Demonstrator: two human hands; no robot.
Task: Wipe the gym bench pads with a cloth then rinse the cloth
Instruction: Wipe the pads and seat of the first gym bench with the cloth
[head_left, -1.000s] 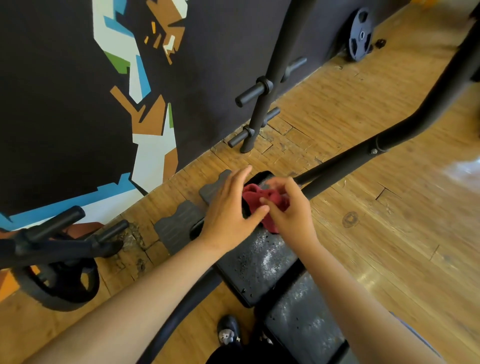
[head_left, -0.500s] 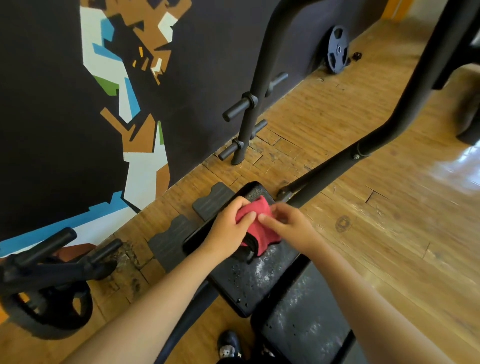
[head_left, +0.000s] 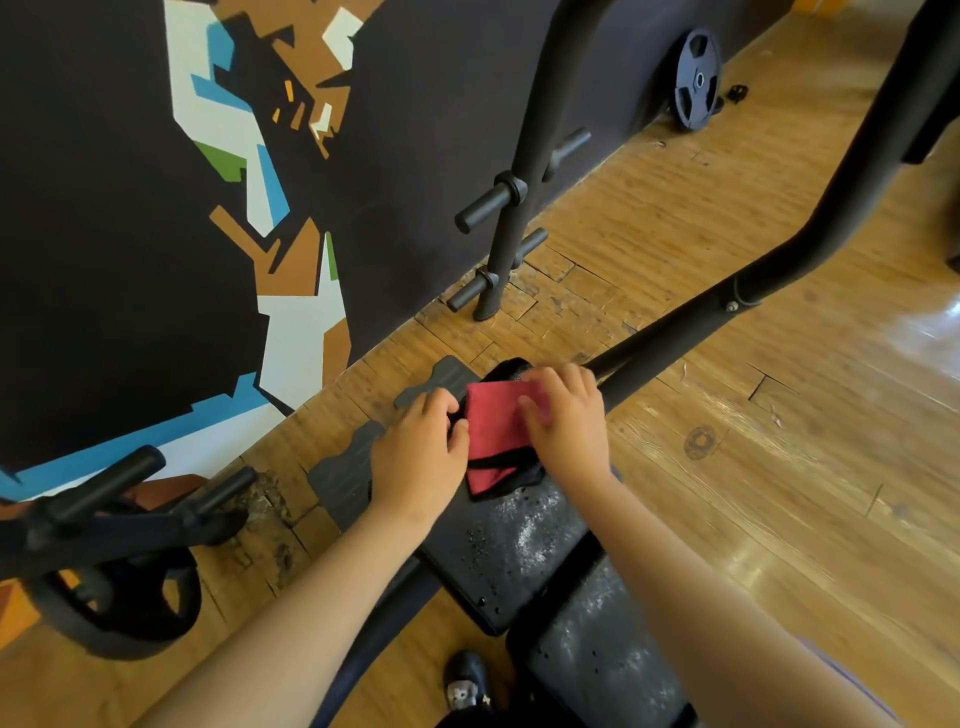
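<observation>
Now the once-bunched cloth (head_left: 493, 431) lies flat under the spread right hand (head_left: 569, 421), left hand (head_left: 421, 452) pinching its edge.

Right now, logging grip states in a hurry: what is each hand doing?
Left hand: pinches the red cloth at its edge.
Right hand: open, pressing it flat.

A folded red cloth (head_left: 496, 426) is pressed onto the far end of a droplet-speckled black pad (head_left: 511, 556) by the flat fingers of the right hand (head_left: 569, 421). Its left edge is pinched by the left hand (head_left: 418, 457). Farther off, a weight plate (head_left: 696, 78) is leaned against the painted wall (head_left: 130, 234).
</observation>
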